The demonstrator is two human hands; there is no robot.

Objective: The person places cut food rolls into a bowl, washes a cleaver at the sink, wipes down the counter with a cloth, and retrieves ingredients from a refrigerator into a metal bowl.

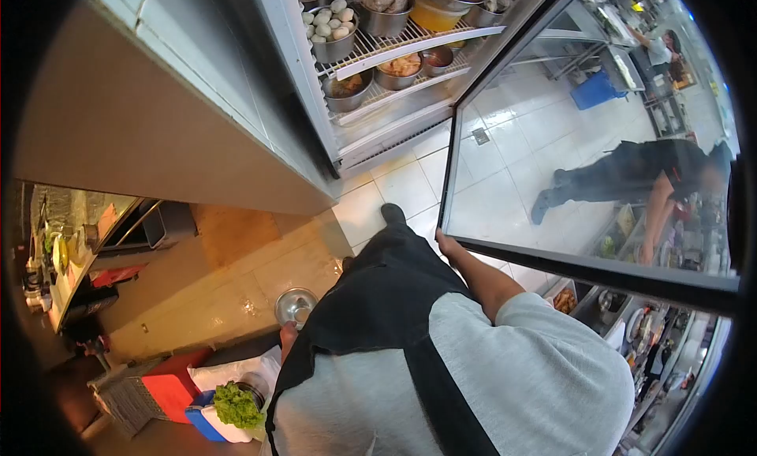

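My right hand (448, 244) is closed on the edge of a glass fridge door (544, 180), which is swung wide open. Down by my left side, my left hand (289, 334) grips the rim of a shiny metal bowl (295, 306); my apron hides part of the arm. Little can be made out inside the bowl. Ahead of me is the open fridge (347, 132). On its wire shelves (410, 47) stand a metal pot of eggs (331, 31), a bowl of orange-coloured food (400, 66) and several other metal bowls.
A tiled wall corner (260, 164) juts out on my left. Leafy lettuce (238, 405) and a red crate (175, 385) sit behind my left side. Food containers (603, 306) line a counter at right. Through the glass, another person (639, 172) and a blue bin (597, 89) show.
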